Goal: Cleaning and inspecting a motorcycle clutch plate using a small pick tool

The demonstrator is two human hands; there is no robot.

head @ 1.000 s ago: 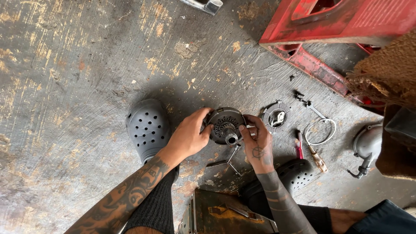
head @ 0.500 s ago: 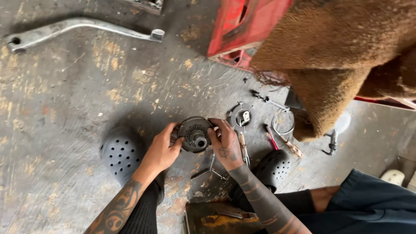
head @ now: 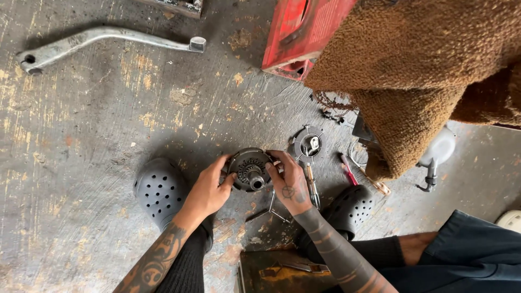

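Left hand (head: pixel 209 190) and right hand (head: pixel 290 182) are gripping a round metal gear part (head: pixel 249 169) from either side, fingers curled; a metal disc (head: pixel 307 144) is lying near, brown cloth (head: pixel 423 70) overhanging tools.

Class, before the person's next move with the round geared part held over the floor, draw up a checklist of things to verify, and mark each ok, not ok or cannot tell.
1. Both hands on the round geared part: ok; left hand and right hand flank it.
2. Grip firm: cannot tell.
3. Centre shaft facing up, in view: ok.
4. Round metal plate near: ok, on the floor beside the right hand.
5. Screwdriver near: ok, beside the right hand.
6. Floor clean: not ok, stained, with small parts scattered.
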